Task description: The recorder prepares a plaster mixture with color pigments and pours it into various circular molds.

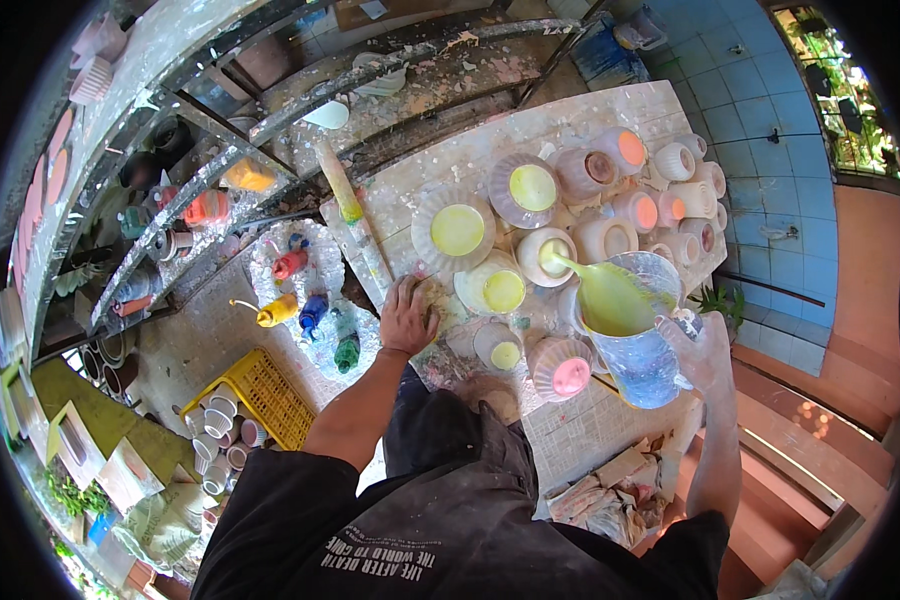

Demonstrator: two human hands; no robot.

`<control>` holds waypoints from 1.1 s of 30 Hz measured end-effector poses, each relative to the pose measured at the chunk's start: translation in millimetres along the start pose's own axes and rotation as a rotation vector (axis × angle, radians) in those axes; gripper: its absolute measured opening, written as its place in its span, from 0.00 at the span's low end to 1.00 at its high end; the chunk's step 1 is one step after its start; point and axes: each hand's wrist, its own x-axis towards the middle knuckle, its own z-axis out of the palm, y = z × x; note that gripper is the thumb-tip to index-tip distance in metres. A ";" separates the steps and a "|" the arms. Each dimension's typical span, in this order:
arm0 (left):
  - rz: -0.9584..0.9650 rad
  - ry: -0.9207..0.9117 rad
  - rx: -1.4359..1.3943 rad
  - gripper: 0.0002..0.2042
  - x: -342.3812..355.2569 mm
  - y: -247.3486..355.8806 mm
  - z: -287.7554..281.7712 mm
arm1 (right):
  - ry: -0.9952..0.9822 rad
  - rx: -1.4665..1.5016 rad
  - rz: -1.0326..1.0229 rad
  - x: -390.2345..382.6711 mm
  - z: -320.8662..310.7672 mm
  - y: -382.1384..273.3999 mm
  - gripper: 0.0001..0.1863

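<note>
My right hand [700,352] grips a large translucent bluish pitcher [640,365] by its side and holds it tilted over the table. From its lip, pale yellow-green liquid [615,300] runs into a round whitish mold [546,272]. Close by stand a fluted mold [420,232], a second fluted mold [497,185] and a plainer mold [467,292], all with yellow-green liquid inside. A small fluted mold [545,385] holding pink liquid sits by the pitcher. My left hand [410,315] rests on the table's left edge, fingers apart, holding nothing.
More molds, some with orange-pink fill [630,148], crowd the table's [410,185] far right. At left, squeeze bottles [277,310] in several colours stand on a splattered surface. A yellow crate [290,415] and stacked cups [220,412] lie low left. Crumpled brown paper [610,490] is below.
</note>
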 end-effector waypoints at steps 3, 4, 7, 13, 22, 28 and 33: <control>0.003 0.007 -0.011 0.25 0.4 0.4 1.8 | 0.007 -0.071 -0.089 2.7 0.5 20.7 0.21; 0.004 0.004 -0.003 0.25 0.3 0.2 1.1 | -0.042 -0.117 -0.186 3.9 0.3 19.5 0.21; 0.006 0.008 -0.001 0.25 -0.2 -0.8 1.4 | -0.041 -0.006 0.008 4.0 -1.1 6.1 0.22; 0.002 0.006 -0.002 0.26 0.0 0.0 1.6 | -0.050 0.009 0.033 4.6 -1.8 5.5 0.23; -0.008 0.001 -0.005 0.26 -0.9 -0.9 2.6 | 0.098 -0.017 -0.065 -1.0 3.1 -4.5 0.21; -0.008 -0.006 -0.008 0.26 -1.3 -1.3 2.2 | 0.041 0.051 -0.029 -1.6 -0.3 -9.9 0.19; -0.010 -0.003 -0.019 0.26 -1.1 -2.1 1.3 | -0.076 0.141 0.052 -1.1 -5.8 -27.8 0.18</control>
